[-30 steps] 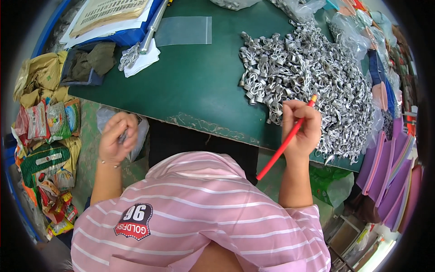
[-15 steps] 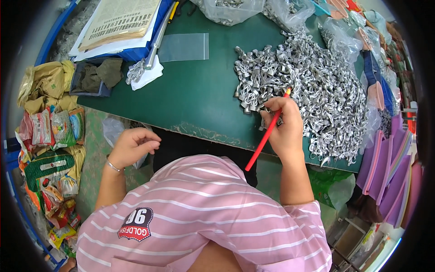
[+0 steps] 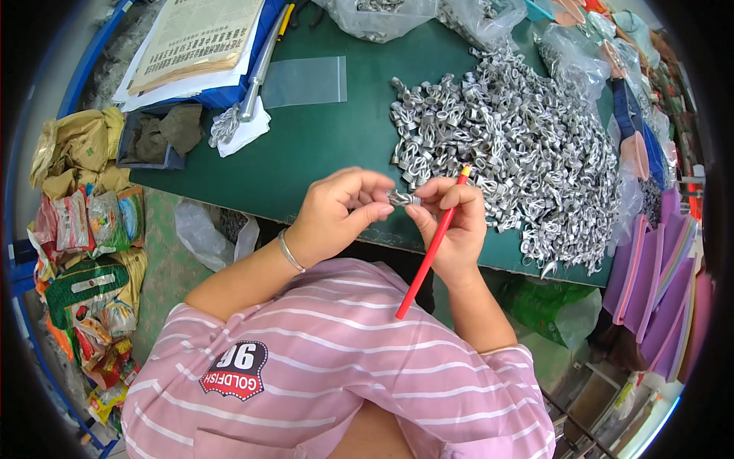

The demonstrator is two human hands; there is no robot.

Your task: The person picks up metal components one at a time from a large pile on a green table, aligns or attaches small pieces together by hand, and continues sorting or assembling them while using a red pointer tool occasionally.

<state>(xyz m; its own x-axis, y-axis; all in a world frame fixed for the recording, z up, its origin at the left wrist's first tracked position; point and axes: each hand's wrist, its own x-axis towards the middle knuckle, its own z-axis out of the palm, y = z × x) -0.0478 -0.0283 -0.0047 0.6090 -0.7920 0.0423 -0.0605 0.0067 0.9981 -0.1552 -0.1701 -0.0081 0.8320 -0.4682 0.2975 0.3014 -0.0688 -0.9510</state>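
Note:
Over the table's near edge my two hands meet at a small silver metal fitting [image 3: 401,199] with a ribbed end and a twisted loop. Thumb and forefinger of my right hand [image 3: 459,229] pinch its ribbed end. A red pencil-like stick [image 3: 427,264] with a yellow tip also sits in that hand, slanting down toward my shirt. My left hand [image 3: 332,206] closes on the fitting's loop end, thumb below and forefinger above; the exact contact is partly blurred. Just beyond my right hand spreads a large heap of similar silver fittings [image 3: 527,145].
The green table [image 3: 321,145] carries a flat clear zip bag [image 3: 306,81], a blue tray with papers [image 3: 229,90], a metal tool [image 3: 264,69] and a small bin of grey cloth [image 3: 164,138]. Plastic bags of fittings [image 3: 382,19] line the back. Purple sheets [image 3: 650,283] hang at right.
My left hand has come up and right from beside the table edge to the fitting. My right hand has drawn left from the heap with the fitting and the red stick.

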